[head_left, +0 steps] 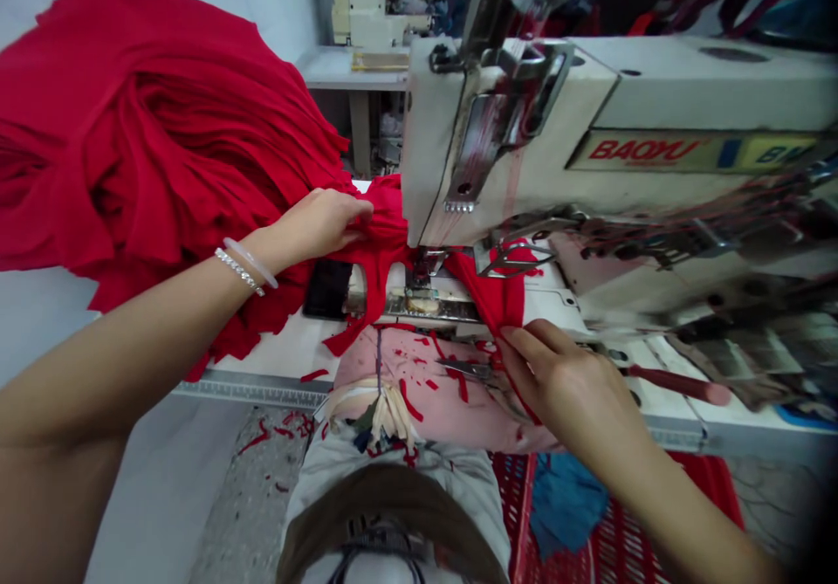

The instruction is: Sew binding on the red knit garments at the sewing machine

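Note:
Red fabric (383,230) lies on the bed of a white sewing machine (517,147) and passes by its presser foot (422,274). My left hand (327,224) is closed on this fabric just left of the machine head, thumb and fingers pinching it. On the right, my right hand (556,366) pinches a narrow red fabric strip (491,300) near the table's front edge. Thread snips (464,367) lie beside that hand, on a pink cloth (412,361) over my lap, among red scraps. Part of the red fabric is hidden behind the machine head.
A large heap of red fabric pieces (163,121) covers the table's left side. A red-handled screwdriver (681,385) lies on the right. Below it stands a red plastic basket (707,479) with blue cloth (568,497). A second sewing machine (380,3) stands behind.

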Available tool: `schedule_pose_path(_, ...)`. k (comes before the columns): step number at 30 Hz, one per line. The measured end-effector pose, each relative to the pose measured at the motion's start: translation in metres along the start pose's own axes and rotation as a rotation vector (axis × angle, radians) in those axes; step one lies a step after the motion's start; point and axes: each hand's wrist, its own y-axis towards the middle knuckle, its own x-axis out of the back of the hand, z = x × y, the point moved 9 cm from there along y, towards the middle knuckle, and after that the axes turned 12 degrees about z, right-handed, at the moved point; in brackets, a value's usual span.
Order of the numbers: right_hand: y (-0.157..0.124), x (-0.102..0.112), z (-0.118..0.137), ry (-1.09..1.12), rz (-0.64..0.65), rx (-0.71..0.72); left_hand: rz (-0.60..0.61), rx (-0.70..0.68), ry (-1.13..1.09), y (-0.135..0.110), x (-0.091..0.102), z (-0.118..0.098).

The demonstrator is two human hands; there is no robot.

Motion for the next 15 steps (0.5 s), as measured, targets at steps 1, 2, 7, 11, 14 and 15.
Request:
schedule_pose_path(1,-0.001,0.005,-0.001,0.016,-0.028,-0.010,0.007,-0.013,0.017,-0.005,0.003,-0.003)
schedule_pose_path(2,-0.002,0.013,-0.002,0.025,-0.070,-0.024,0.009,-0.019,0.026,-0.009,0.005,-0.007)
schedule_pose_path(7,0.014,0.020,0.037,0.459,-0.222,0.031,0.089,0.043,-0.008,-0.008,0.003,-0.012)
schedule_pose_path(11,0.050,-0.047,0.091,1.125,0.000,0.020,0.094,0.103,-0.023,0.004,0.004,-0.007)
schedule_pose_path(14,0.049,-0.056,0.098,1.320,-0.146,-0.089,0.101,0.072,-0.043,0.012,0.004,-0.005)
schedule_pose_path(15,0.043,-0.044,0.096,1.310,-0.247,-0.077,0.096,0.057,-0.061,0.015,0.004,-0.005)
